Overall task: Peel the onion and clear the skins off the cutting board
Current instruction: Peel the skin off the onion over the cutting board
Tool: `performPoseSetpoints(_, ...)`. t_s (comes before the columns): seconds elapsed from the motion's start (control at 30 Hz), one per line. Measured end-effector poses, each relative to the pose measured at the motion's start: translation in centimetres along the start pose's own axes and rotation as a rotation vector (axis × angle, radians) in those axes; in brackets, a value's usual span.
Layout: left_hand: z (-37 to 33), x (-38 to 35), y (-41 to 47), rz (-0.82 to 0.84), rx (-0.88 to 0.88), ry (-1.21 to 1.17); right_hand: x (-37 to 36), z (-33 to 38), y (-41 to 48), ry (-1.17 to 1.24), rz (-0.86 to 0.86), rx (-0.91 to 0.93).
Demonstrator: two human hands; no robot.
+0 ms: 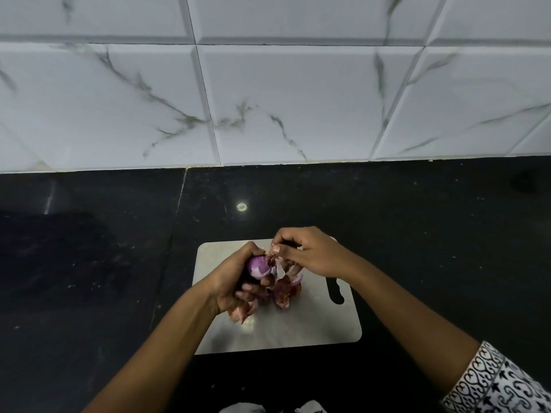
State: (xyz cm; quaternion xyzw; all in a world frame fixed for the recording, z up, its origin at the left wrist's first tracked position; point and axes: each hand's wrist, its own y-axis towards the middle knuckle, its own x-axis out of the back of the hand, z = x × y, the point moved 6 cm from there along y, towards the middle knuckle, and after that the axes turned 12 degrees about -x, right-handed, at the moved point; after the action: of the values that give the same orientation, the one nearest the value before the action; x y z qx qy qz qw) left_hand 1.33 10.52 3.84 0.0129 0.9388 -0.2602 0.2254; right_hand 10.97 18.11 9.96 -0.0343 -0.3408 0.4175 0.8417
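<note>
Our left hand grips the onion above the cutting board, over the board's far left part, fingers curled round its underside so that only a purple, already bared patch shows between thumb and fingers. Our right hand comes in from the right, touching the onion's right side, its thumb and fingertips pressed together on a strip of skin that hangs pale and papery from the bulb. Loose skins, reddish brown, lie heaped on the board just below the two hands, near its middle, and a few more pieces poke out from under the left hand toward the board's left edge. The board's handle slot sits by its right edge, partly under the right wrist. The board lies flat on the black stone bench, well short of the bench's back edge, where the white marbled tiles rise. A black-and-white patterned sleeve covers the right upper arm.
</note>
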Motion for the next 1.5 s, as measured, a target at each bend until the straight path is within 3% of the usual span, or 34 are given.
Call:
performPoseSetpoints(0.23, 0.2, 0.5, 0.0, -0.052, 0.009, 0.008, -1.2, 0.6, -0.2, -0.519, -0.164, 0.319)
performPoseSetpoints(0.33, 0.3, 0.6, -0.3, -0.055, 0.014, 0.081, -1.5, 0.5, 0.0, -0.527, -0.116, 0.338)
performPoseSetpoints(0.43, 0.0, 0.7, -0.3, -0.077, -0.078, 0.190, -1.6, 0.4, -0.1, -0.325, -0.119, 0.285)
performPoseSetpoints(0.57, -1.3, 0.6, -0.5, -0.125, -0.389, 0.523, -2.1, -0.9, 0.2, 0.056, -0.137, 0.050)
performPoseSetpoints(0.67, -2.6, 0.2, -1.5, -0.117, -0.654, 0.761, -3.1, -1.7, 0.1, 0.424, -0.072, -0.173)
performPoseSetpoints(0.8, -2.9, 0.4, -2.1, -0.073, -0.850, 1.161, -4.5, -2.8, -0.5, 0.754, 0.059, -0.489)
performPoseSetpoints(0.97, -3.0, 0.4, -1.8, -0.091, -1.117, 1.474, -5.9, -3.2, -1.0, 1.092, 0.185, -0.665)
performPoseSetpoints(1.07, -2.8, 0.5, -1.1, -0.093, -1.085, 1.404, -6.1, -2.7, -1.3, 1.240, 0.235, -0.654)
performPoseSetpoints(1.2, -2.9, -0.2, -1.4, -0.089, -1.141, 1.113, -5.7, -2.2, -1.7, 1.367, 0.186, -0.626)
performPoseSetpoints(1.5, -3.2, -0.8, -2.7, -0.093, -1.060, 0.490, -5.5, 0.5, -3.5, 1.444, 0.172, -0.543)
